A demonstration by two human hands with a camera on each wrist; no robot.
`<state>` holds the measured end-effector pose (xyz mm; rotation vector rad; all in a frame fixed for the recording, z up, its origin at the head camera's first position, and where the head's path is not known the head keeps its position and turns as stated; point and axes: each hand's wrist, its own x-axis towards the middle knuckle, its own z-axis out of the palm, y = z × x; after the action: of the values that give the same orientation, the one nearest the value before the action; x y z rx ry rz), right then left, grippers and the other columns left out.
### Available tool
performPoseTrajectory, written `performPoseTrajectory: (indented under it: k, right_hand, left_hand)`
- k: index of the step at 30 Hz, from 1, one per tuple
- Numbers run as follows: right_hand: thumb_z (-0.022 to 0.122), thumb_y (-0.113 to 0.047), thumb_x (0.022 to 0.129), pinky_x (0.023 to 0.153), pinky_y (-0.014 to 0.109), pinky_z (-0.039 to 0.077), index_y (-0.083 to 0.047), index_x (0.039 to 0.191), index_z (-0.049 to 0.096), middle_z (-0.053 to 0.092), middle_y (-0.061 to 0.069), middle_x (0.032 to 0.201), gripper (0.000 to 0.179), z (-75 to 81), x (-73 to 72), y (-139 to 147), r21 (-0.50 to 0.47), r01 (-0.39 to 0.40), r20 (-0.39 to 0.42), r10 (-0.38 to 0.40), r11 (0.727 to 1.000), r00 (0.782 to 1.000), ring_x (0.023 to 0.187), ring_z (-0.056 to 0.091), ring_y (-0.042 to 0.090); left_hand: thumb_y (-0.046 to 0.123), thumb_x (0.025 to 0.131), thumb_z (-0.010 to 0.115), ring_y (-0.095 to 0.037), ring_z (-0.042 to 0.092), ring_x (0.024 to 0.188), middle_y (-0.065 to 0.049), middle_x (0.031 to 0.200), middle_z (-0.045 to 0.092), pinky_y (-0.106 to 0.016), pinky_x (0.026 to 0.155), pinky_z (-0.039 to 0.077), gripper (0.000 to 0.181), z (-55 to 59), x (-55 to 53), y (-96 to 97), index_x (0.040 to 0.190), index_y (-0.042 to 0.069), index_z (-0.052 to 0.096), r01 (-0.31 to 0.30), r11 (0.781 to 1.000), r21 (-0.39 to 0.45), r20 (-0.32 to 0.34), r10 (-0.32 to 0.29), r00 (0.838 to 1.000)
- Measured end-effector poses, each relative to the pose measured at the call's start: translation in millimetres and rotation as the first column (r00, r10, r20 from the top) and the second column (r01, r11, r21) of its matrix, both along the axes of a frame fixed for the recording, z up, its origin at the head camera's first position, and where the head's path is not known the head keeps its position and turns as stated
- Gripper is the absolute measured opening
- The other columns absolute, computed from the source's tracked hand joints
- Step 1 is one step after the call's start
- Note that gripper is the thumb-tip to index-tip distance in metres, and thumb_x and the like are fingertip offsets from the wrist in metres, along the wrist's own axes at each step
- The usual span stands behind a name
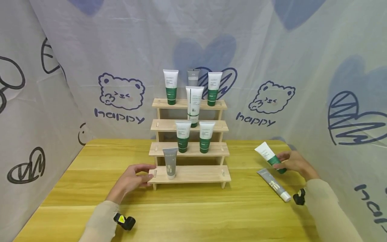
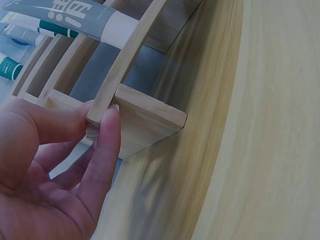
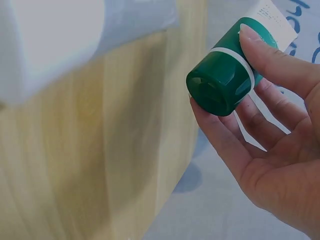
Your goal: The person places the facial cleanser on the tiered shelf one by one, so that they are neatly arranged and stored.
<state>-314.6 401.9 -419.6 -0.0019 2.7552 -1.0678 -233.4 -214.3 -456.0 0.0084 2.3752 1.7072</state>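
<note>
My left hand [image 1: 133, 178] pinches the left end of the bottom step of a wooden tiered rack [image 1: 193, 178]; in the left wrist view, thumb and fingers close on the board's edge [image 2: 107, 102]. Over at the right, my right hand [image 1: 294, 163] holds a white-and-green squeeze tube [image 1: 267, 154] tilted, its green cap [image 3: 220, 82] toward the right wrist camera. Below that tube, a grey tube [image 1: 273, 185] with a white cap lies on the table. Another grey tube [image 1: 170, 163] stands cap-down on the bottom step, near my left hand.
Two white-and-green tubes [image 1: 182, 136] stand on the second step, and a taller white tube [image 1: 194, 106] on the third. The top step bears two white-and-green tubes [image 1: 171, 86] with a grey tube [image 1: 193, 77] between them. A printed cloth [image 1: 193, 30] hangs behind the yellow wooden table [image 1: 193, 215].
</note>
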Motion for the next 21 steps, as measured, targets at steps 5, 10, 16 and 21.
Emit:
performPoseTrajectory:
  k: [5,10,16,21]
  right_hand:
    - [0.087,-0.020,0.083,0.077,0.025,0.060,0.013,0.131,0.056,0.063,0.031,0.125,0.066,6.0,2.3,-14,-0.032,-0.030,-0.015,0.030,0.999,0.999,0.101,0.063,0.024]
    - [0.088,-0.018,0.083,0.075,0.026,0.061,0.015,0.133,0.056,0.066,0.030,0.123,0.068,11.7,2.8,-26,-0.073,-0.051,-0.021,0.050,0.996,0.999,0.092,0.065,0.017]
    - [0.087,-0.018,0.083,0.073,0.026,0.061,0.014,0.130,0.059,0.067,0.029,0.121,0.063,18.1,5.0,-41,-0.084,-0.089,-0.048,0.085,0.992,0.995,0.088,0.065,0.015]
    - [0.087,-0.022,0.084,0.077,0.024,0.059,0.010,0.133,0.060,0.066,0.026,0.125,0.065,23.3,8.4,-58,-0.065,-0.099,-0.061,0.095,0.993,0.994,0.094,0.065,0.018]
  left_hand:
    - [0.008,0.100,0.066,-0.018,0.067,0.092,-0.021,0.133,0.055,-0.032,0.081,0.065,0.040,-0.3,0.5,0.3,0.139,0.005,0.063,0.002,1.000,-0.003,-0.004,-0.002,1.000]
    - [0.008,0.100,0.066,-0.018,0.068,0.093,-0.021,0.134,0.055,-0.033,0.081,0.066,0.040,-1.1,-0.1,0.2,0.140,0.004,0.063,-0.001,1.000,0.002,0.001,0.001,1.000]
    - [0.008,0.100,0.066,-0.018,0.068,0.094,-0.021,0.134,0.054,-0.032,0.081,0.065,0.040,-2.0,-1.6,0.1,0.140,0.004,0.062,0.010,1.000,0.010,-0.003,-0.010,1.000]
    - [0.008,0.100,0.065,-0.018,0.068,0.096,-0.023,0.143,0.055,-0.031,0.081,0.065,0.041,-3.1,-1.6,-1.3,0.141,0.004,0.061,0.018,1.000,0.010,-0.007,-0.018,1.000]
